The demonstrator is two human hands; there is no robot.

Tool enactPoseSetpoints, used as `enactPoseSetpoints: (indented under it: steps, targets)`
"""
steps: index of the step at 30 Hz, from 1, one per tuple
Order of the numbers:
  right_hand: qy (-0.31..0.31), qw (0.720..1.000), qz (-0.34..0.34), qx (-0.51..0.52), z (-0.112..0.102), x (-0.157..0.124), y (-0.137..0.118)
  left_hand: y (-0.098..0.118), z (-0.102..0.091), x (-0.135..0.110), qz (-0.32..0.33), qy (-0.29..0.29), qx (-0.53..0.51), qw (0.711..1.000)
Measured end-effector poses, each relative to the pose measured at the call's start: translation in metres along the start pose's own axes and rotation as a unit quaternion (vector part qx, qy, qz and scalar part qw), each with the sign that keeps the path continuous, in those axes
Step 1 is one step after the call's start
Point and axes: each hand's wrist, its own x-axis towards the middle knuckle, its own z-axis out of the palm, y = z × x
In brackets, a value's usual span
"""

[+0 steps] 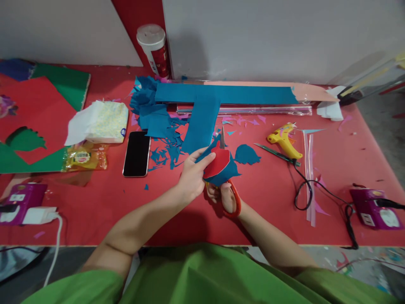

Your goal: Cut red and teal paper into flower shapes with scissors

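My left hand pinches a red paper cutout on top of a piece of blue paper, thumb on the red face. Just below, my right hand is closed round the orange handle of the scissors. The blade tip points away from me and shows beyond the papers; the rest of the blades is hidden behind them. To the right lies a leaf-like blue cutout. A wide blue strip lies just past my left hand, beside a heap of blue scraps.
Left on the red table are a phone, a tissue pack and red and green sheets. At right lie a yellow glue gun, a craft knife and a corded purple power socket. Behind stands a lidded cup.
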Motion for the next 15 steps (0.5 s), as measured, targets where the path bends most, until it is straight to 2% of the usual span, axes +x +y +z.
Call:
enactPoseSetpoints:
  steps: [11, 15]
  targets:
    - [0.009, 1.000, 0.021, 0.006, 0.0007, 0.0000, -0.0007, 0.0001, 0.0009, 0.0014, -0.011, -0.004, -0.007, 1.000]
    - [0.000, 1.000, 0.006, 0.006, 0.0018, 0.0012, -0.0024, -0.0003, 0.0013, 0.0018, -0.009, 0.001, -0.003, 1.000]
